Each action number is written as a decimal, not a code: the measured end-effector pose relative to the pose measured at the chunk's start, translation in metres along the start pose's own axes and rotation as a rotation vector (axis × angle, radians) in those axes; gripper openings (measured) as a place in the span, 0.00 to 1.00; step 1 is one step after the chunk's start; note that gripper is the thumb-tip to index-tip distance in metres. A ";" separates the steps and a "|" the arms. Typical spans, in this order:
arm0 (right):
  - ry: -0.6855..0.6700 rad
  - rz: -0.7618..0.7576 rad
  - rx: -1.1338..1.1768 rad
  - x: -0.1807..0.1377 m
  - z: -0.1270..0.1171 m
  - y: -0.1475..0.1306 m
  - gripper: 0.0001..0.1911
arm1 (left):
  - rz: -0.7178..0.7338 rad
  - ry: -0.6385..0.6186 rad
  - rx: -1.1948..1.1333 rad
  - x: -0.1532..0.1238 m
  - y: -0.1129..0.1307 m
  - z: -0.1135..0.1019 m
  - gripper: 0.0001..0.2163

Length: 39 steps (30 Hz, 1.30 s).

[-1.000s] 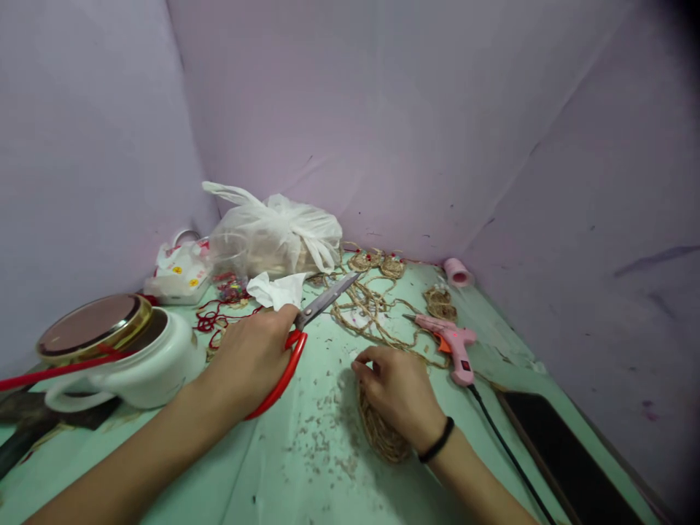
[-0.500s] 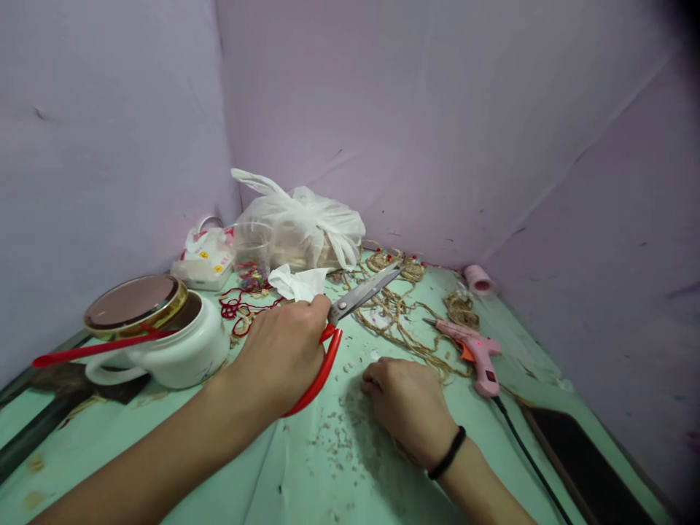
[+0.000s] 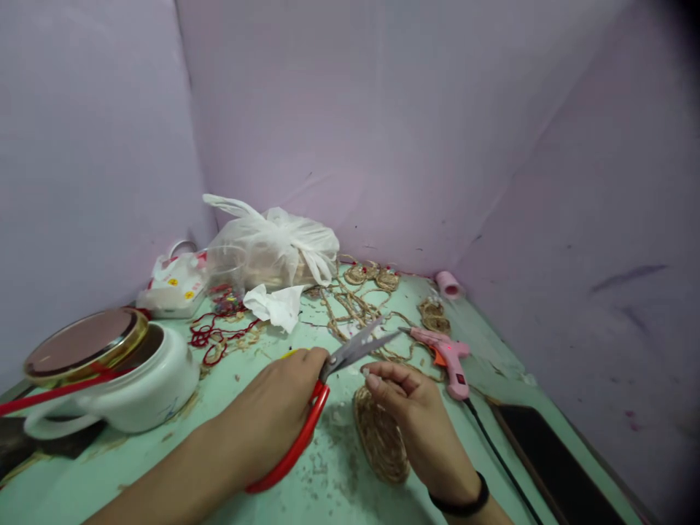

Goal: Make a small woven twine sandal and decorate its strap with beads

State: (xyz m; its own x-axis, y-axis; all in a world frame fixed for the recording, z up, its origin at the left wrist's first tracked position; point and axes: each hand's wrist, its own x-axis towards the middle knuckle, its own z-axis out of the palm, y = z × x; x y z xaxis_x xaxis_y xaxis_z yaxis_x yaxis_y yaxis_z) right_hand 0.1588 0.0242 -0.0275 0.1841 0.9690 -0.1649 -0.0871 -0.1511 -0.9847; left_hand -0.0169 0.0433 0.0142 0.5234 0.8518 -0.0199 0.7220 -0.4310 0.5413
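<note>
My left hand (image 3: 278, 415) is closed around red-handled scissors (image 3: 350, 354), whose blades are parted and point right. Close to the blade tips is my right hand (image 3: 418, 419), with a black band on its wrist. Thumb and forefinger are pinched together at the upper end of an oval coil of brown twine (image 3: 381, 441). The coil leans beside the palm, its right edge hidden by the hand. Whether a loose twine end sits between the fingertips is too small to tell.
A pink glue gun (image 3: 451, 361) with a black cord lies right, near a dark phone (image 3: 558, 459). Loose twine (image 3: 350, 310) and a white tissue (image 3: 276, 306) lie behind. Left stands a white pot (image 3: 153, 386) with a tilted lid (image 3: 84, 346). A plastic bag (image 3: 278, 244) sits by the wall.
My right hand has turned and lifted, bringing the twine coil into sight and its pinched fingertips up near the blades. The scissors are lower in view, and the whole scene has shifted left.
</note>
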 end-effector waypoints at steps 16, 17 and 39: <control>-0.101 -0.212 -0.245 -0.014 0.003 0.015 0.08 | -0.212 0.138 -1.126 0.013 0.010 0.042 0.15; -0.085 -0.217 -0.241 -0.014 0.004 0.015 0.07 | -0.208 0.143 -1.124 0.013 0.010 0.042 0.15; 0.036 -0.077 0.192 -0.009 -0.003 -0.012 0.05 | -0.030 -0.114 0.214 0.007 0.014 0.016 0.23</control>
State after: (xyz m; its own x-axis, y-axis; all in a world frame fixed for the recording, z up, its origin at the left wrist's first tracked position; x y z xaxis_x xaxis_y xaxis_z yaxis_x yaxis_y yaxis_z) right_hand 0.1615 0.0163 -0.0145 0.2320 0.9681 -0.0945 -0.2552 -0.0331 -0.9663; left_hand 0.0041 0.0384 0.0086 0.5395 0.8312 -0.1342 0.8109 -0.4699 0.3488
